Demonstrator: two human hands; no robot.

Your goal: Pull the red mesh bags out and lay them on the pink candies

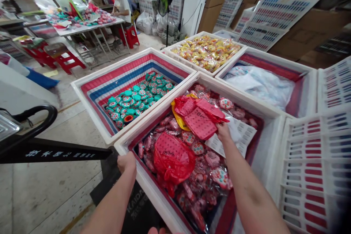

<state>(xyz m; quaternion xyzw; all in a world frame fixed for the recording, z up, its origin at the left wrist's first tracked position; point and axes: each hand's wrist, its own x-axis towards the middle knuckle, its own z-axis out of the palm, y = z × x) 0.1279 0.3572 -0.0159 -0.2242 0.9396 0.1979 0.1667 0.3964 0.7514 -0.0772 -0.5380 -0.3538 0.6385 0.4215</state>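
- Left hand (126, 163) sits on the near rim of a white plastic crate (214, 89), fingers curled over and pressed together, gripping the rim.
- Right hand (223, 132) is inside that crate, its fingers bunched at the edge of a red plastic bag (199, 124); whether they pinch it, I cannot tell.
- That bag lies on top of the crate's load, its long axis running across the crate towards the right hand.
- A second red plastic bag (172, 161) lies bunched nearer the person, with one yellow bag (177, 115) and a printed white card (233, 135) close by.
- Beneath them are many clear-wrapped pink packets (208, 161), too many to count.
- Three more crates stand beyond: one of teal round pieces (137, 98), one of yellow packets (205, 53), one of white plastic (257, 86).
- A black cart handle (33, 117) stands just left of the near crate.
- Two people (119, 3) sit well off at a long table (90, 27).
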